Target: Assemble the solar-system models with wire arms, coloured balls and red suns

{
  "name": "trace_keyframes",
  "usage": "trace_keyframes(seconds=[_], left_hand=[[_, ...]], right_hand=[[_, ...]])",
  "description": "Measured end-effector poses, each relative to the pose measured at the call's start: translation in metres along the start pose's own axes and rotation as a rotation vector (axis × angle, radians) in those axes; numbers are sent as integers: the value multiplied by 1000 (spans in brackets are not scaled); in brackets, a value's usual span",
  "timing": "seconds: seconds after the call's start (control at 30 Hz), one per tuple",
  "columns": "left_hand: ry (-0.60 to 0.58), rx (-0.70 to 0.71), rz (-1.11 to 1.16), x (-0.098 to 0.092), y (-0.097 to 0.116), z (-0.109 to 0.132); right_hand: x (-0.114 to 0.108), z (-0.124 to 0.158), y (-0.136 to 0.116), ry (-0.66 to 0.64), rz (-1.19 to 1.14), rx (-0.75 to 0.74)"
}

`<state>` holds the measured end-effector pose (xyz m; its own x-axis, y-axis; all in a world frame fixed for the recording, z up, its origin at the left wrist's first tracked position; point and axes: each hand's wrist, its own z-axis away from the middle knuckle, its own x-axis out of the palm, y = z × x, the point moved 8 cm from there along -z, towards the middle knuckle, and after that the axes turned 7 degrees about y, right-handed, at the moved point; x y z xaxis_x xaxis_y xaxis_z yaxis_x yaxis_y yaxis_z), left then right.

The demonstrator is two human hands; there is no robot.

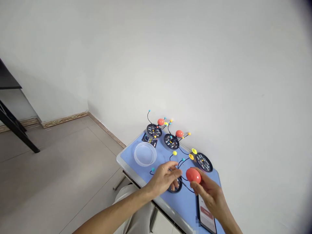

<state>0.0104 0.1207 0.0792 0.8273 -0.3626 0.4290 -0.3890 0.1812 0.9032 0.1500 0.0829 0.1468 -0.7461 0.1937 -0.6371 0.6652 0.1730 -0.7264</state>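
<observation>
My right hand [210,191] pinches a red-orange ball [193,175] just above the blue table [185,204]. My left hand [165,178] is closed over a round black base [177,186] with thin black wire arms; what the fingertips pinch is hidden. Small yellow [174,153] and cyan [152,169] balls sit on those wire arms. Two assembled models, each with a red-orange ball [161,121] [179,133] on a black base, stand at the far edge. Another black base [204,162] with yellow discs lies to the right.
A clear plastic bowl [145,154] sits at the table's left end. A phone [206,213] lies on the table under my right wrist. The white wall runs close behind the table. A black table leg [17,128] stands on the tiled floor at far left.
</observation>
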Motion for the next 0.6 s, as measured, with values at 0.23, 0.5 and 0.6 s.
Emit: trace_keyframes(seconds=[0.23,0.5,0.6], left_hand=[[309,427,-403,-24,-3,18],[353,467,-430,-25,-6,12],[342,400,-394,-28,-16,6]], right_hand=[[2,-19,25,-136,-169,176],[0,-21,50,-138,-246,264],[-2,-24,58,-81,-324,360]])
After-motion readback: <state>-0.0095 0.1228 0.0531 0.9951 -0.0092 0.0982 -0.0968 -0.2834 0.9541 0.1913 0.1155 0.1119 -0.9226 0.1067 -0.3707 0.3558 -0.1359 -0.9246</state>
